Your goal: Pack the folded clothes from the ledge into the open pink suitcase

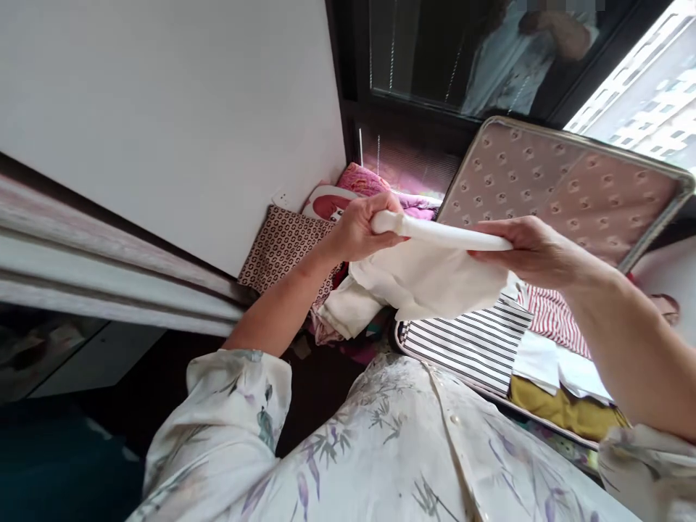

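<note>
A white garment (440,279) hangs in front of me, its upper edge stretched taut between my two hands. My left hand (370,225) is closed round the rolled-looking left end of that edge. At the other end, my right hand (536,250) pinches the edge between thumb and fingers. One loose part of the garment droops on the left, below my left wrist. Under the cloth lies an open suitcase (549,417), partly hidden by the garment and my right arm. Inside it are a black-and-white striped garment (467,337) and folded white cloths (560,366).
The suitcase's pink patterned lid (554,188) stands raised toward the window. A mustard cloth (565,406) and a red-striped cloth (557,312) are also packed. Left of the case are a brown patterned cushion (283,246) and pink bedding (362,177), beside a white wall panel (179,123).
</note>
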Demonstrator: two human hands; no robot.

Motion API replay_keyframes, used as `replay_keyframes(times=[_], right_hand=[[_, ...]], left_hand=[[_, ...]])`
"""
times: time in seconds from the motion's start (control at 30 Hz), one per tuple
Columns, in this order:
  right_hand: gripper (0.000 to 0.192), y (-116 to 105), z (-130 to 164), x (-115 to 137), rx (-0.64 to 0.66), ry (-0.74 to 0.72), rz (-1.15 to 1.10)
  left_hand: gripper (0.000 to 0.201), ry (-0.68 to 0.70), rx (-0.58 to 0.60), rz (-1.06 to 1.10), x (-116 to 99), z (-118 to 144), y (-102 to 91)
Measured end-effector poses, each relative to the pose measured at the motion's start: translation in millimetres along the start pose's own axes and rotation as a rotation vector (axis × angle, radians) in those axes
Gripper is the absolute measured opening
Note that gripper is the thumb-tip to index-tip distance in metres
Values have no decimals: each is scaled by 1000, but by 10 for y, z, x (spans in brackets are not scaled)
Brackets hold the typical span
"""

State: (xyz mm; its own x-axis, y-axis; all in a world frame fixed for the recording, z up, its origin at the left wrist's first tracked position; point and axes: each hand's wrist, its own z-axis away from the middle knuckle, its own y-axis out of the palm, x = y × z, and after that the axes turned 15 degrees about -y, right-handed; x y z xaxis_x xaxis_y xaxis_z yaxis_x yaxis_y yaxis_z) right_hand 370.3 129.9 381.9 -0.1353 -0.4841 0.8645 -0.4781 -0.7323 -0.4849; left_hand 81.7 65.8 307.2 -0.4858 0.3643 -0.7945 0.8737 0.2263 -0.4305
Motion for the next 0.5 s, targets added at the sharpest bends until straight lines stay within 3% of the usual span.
replay_keyframes(times=[0.1,0.17,0.27,0.33,0.4,0.43,0.5], right_hand=[[40,-196,442,132,-246,39,-90],[40,-272,759,115,-449,79,-169],[37,-363,1284,-135,-744,190,-224],[38,-446,1705,-451,-913,295,-224],[41,-537,2214,-854,-1053,405,-215],[41,-572,2505,-1075,-1097,469,-202],[34,-578,3138,-1533,-1113,619,-138]], left_hand=[[32,83,63,0,-418,-415,280],[25,142,90,-40,-688,-750,614],[18,205,123,-150,-967,-1239,1305],[25,205,123,-211,-999,-1418,1836],[44,201,130,-214,-879,-1361,2375],[53,186,151,-191,-764,-1228,2632],[51,52,224,-132,-454,-763,3087]])
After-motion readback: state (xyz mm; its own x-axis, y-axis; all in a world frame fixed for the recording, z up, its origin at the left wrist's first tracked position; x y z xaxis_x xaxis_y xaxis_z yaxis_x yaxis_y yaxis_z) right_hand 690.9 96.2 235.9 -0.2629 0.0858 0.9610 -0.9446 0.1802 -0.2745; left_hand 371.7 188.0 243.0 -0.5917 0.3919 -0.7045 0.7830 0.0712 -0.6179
